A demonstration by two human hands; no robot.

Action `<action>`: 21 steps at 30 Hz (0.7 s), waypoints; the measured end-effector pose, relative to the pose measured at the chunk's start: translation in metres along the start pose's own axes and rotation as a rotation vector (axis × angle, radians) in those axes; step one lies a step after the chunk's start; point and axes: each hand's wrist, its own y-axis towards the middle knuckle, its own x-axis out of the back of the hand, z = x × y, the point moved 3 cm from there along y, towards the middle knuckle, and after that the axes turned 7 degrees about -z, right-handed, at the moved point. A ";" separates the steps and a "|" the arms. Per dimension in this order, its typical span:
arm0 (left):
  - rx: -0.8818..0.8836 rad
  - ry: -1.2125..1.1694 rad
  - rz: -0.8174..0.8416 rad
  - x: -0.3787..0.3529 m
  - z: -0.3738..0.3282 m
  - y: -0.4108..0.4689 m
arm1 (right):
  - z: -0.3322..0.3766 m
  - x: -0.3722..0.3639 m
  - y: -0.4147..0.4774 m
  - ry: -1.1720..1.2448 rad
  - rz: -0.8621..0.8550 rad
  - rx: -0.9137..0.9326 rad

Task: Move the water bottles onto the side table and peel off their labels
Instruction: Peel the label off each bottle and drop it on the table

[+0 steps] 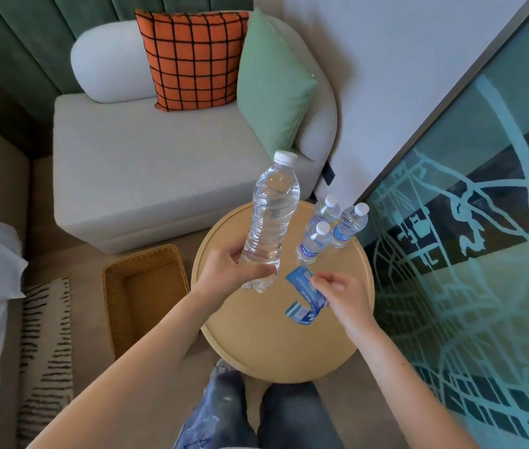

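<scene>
- Left hand [230, 270] gripped a bare bottle [271, 215], tilted above the table [256, 345].
- Right hand [341, 293] pinched a peeled label [305, 294].
- Three labelled bottles [313, 243] stood behind.

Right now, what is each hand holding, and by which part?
The left hand grips the bare bottle around its lower end; the right hand pinches the peeled blue label partway along the strip.
</scene>
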 end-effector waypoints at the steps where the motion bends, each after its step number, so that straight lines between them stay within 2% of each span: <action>1: 0.009 0.011 0.001 -0.001 0.006 0.007 | -0.007 -0.005 0.006 -0.006 0.004 -0.016; 10: 0.024 0.029 -0.024 0.008 0.082 0.096 | -0.090 -0.064 0.064 -0.061 -0.011 -0.070; 21: -0.008 0.075 -0.112 0.019 0.177 0.177 | -0.151 -0.113 0.110 -0.086 -0.044 0.054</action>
